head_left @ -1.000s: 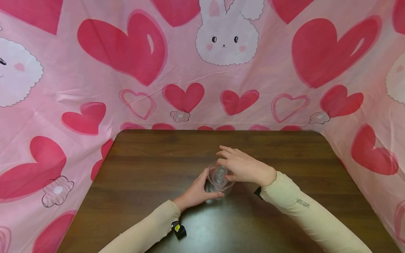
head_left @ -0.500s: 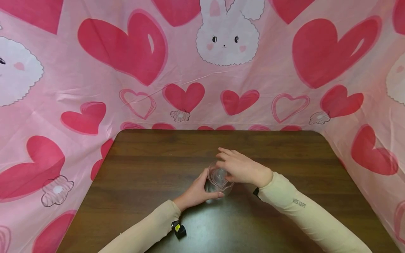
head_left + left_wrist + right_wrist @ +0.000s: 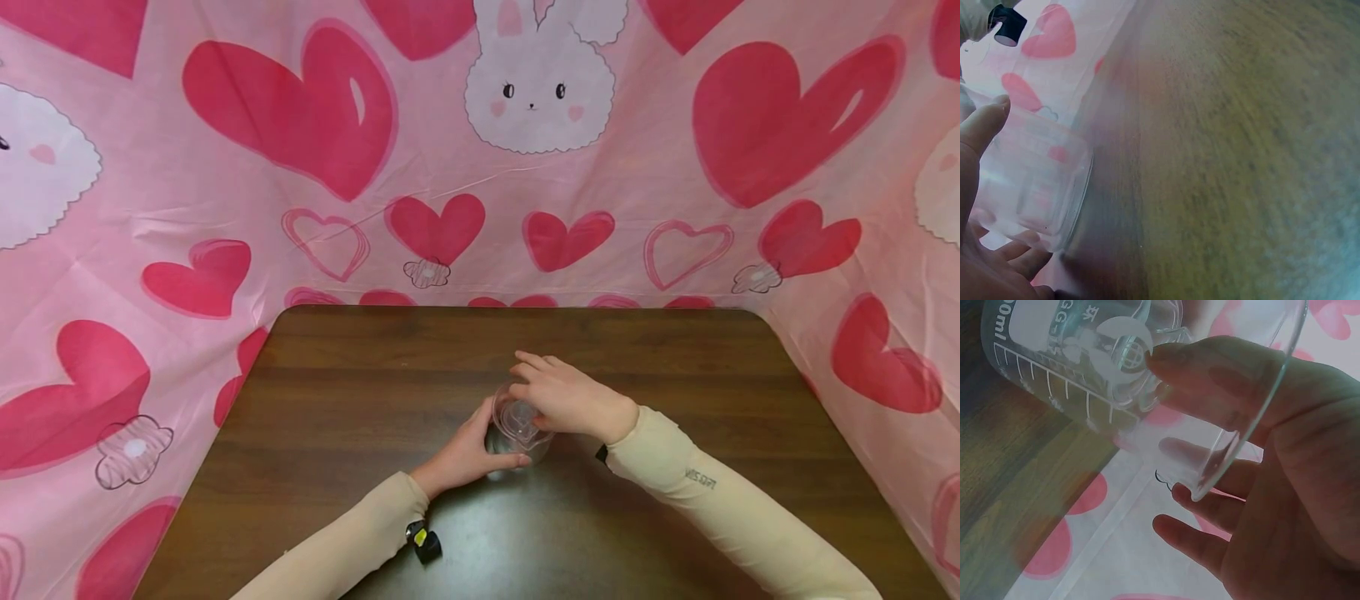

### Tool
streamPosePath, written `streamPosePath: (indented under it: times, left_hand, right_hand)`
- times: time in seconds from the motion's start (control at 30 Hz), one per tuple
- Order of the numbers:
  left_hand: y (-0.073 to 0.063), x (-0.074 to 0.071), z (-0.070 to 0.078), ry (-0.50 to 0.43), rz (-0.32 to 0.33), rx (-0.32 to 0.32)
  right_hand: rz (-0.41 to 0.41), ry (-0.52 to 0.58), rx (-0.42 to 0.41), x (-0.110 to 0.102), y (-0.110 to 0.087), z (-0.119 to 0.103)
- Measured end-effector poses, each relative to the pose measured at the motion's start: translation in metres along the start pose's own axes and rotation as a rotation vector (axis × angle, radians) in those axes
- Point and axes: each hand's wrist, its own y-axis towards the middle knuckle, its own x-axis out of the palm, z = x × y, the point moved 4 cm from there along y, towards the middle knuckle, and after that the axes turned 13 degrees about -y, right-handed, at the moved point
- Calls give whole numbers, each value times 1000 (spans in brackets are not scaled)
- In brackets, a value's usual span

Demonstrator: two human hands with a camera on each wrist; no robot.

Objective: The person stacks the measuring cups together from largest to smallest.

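A large clear glass beaker [image 3: 534,454] with white graduation marks stands on the table. My left hand [image 3: 468,458] grips its side, thumb at the front and fingers around the far side; in the left wrist view the thumb [image 3: 986,125] lies along the glass wall [image 3: 1041,175]. Over the beaker's mouth is my right hand [image 3: 577,398], its thumb and index finger inside the rim [image 3: 1260,415], pinching the edge of a smaller clear glass vessel [image 3: 1129,387]. That vessel sits within the beaker, and its lower part is hard to make out through the glass. The other right fingers are spread outside the rim.
The dark wooden table [image 3: 360,358] has rounded far corners. Behind it and at both sides hangs a pink cloth [image 3: 495,179] with hearts and rabbits. A black wrist device [image 3: 426,543] is strapped below my left sleeve.
The smaller glass vessel has sunk lower inside the beaker. My right hand and forearm have moved slightly down and left with it; the left hand keeps its grip in place.
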Motion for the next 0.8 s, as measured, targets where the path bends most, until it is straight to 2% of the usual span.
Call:
streamPosePath:
  times: [0.37, 0.8]
  left_hand:
    - [0, 0, -2, -24, -8, 5]
    - [0, 1, -3, -22, -4, 9]
  right_hand:
    - [-39, -17, 27, 1, 2, -2]
    - [-44, -62, 41, -2, 3, -5]
